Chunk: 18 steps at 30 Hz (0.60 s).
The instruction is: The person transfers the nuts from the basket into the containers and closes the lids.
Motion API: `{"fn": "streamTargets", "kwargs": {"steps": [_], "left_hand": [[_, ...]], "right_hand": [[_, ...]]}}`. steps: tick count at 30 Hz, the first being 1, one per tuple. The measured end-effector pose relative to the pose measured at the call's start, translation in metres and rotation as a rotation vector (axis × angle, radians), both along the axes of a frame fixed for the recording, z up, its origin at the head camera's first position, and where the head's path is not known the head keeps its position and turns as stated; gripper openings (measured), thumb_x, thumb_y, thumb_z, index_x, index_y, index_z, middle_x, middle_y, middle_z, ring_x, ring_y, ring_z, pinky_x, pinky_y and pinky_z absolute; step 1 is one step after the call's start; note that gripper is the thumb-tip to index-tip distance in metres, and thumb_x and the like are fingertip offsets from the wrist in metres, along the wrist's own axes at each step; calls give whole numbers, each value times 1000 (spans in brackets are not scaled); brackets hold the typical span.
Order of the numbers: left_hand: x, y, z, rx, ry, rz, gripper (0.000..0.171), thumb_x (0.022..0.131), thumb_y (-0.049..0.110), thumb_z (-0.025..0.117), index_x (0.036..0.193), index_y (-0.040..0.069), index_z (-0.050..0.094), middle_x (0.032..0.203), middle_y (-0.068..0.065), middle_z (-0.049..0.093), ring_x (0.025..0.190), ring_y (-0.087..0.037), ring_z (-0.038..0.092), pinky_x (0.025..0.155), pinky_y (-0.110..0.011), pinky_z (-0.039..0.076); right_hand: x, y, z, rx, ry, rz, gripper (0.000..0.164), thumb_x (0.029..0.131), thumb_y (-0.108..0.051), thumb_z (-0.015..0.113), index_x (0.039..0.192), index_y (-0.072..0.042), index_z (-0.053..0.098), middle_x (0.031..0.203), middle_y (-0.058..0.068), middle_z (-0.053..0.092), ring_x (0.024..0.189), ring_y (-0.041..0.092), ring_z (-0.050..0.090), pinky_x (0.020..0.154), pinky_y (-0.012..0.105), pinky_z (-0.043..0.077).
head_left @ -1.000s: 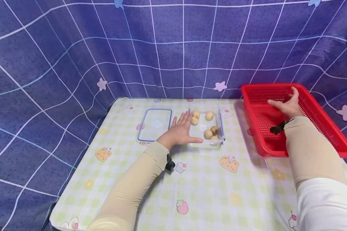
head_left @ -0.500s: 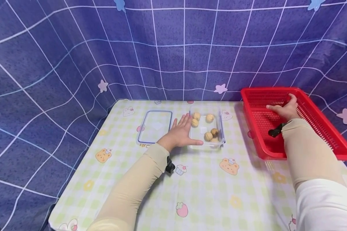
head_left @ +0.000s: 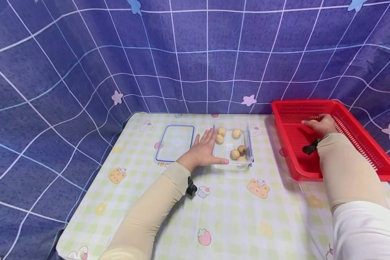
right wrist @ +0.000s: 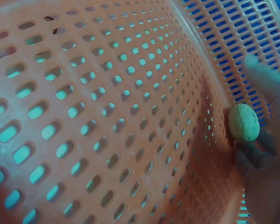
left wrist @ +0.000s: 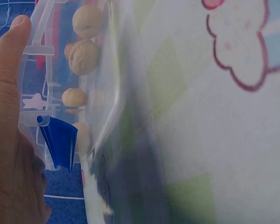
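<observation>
My left hand (head_left: 203,151) lies with spread fingers against the left side and near edge of a clear plastic box (head_left: 249,144). Several walnuts (head_left: 236,133) are in the box, some at the far left, some at the near right. In the left wrist view, the thumb (left wrist: 11,60) touches the box beside a blue clip (left wrist: 60,142). My right hand (head_left: 325,125) is down inside a red perforated basket (head_left: 287,159), fingers curled around one walnut (right wrist: 243,122). That walnut sits close to the basket wall; the hand partly covers it in the head view.
A clear lid with a blue seal (head_left: 175,142) lies flat left of the box. The table (head_left: 234,216) has a checked cloth with printed figures. A dark blue gridded curtain (head_left: 188,54) hangs behind and to the left.
My right hand's fingers have drawn in and lowered around the walnut in the basket. The left hand stays in place on the box. The view has tilted slightly up.
</observation>
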State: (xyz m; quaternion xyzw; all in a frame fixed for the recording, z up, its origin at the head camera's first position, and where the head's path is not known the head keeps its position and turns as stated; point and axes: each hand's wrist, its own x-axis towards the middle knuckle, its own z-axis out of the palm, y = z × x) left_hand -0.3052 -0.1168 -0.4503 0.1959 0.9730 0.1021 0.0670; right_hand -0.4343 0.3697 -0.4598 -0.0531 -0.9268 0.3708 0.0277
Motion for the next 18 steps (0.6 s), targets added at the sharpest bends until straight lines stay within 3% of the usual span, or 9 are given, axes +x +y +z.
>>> {"fn": "streamTargets", "kwargs": {"steps": [3, 6, 12, 18], "left_hand": [[0, 0, 0, -16, -7, -1, 133, 75, 91, 50, 162, 9, -10, 169, -12, -11, 155, -24, -12, 123, -53, -7], [1, -1, 0, -19, -11, -1, 134, 75, 92, 50, 162, 9, -10, 168, -11, -13, 155, -24, -11, 123, -53, -6], [0, -1, 0, -16, -4, 4, 133, 75, 91, 51, 162, 9, -9, 169, -11, -10, 155, -23, -11, 123, -52, -8], [-1, 0, -1, -18, 7, 1, 133, 75, 92, 50, 162, 7, -4, 170, -13, -7, 155, -23, -10, 124, -54, -4]], "right_hand": [[0, 3, -1, 40, 11, 59, 61, 91, -28, 73, 126, 17, 53, 85, 12, 68, 78, 20, 59, 69, 28, 49], [0, 4, -2, 24, 30, 95, 51, 89, -23, 76, 120, 15, 59, 67, -15, 60, 61, 2, 52, 55, 19, 44], [1, 3, -1, 15, 94, 113, 51, 90, -25, 75, 117, 15, 62, 67, -24, 55, 63, -2, 47, 55, 18, 42], [1, 3, 3, 18, 73, 131, 52, 91, -26, 75, 119, 15, 61, 69, -26, 56, 63, -5, 48, 56, 16, 43]]}}
